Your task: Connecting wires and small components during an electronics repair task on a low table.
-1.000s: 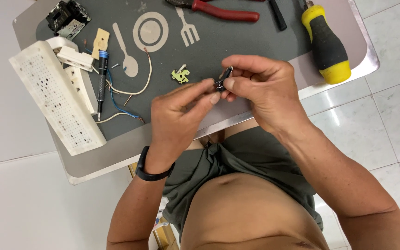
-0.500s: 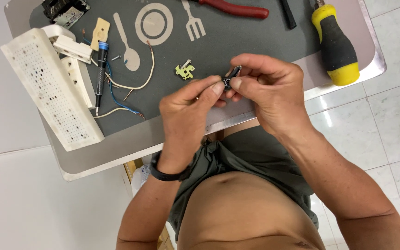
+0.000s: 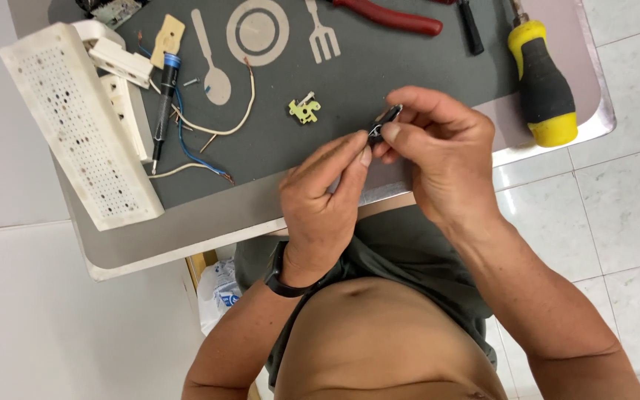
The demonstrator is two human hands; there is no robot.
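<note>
Head view: both hands meet above the tray's (image 3: 187, 222) near edge; the right hand (image 3: 442, 159) pinches a small dark part (image 3: 384, 123); the left hand's (image 3: 327, 192) fingertips press against it; a yellow-green piece (image 3: 304, 110) lies just left; a screwdriver (image 3: 542, 89) lies right.

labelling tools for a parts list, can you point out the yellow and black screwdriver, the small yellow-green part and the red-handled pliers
yellow and black screwdriver (image 3: 541, 83), head view, on the black grip
small yellow-green part (image 3: 304, 110), head view, on its middle
red-handled pliers (image 3: 390, 16), head view, on the lower red handle
</note>
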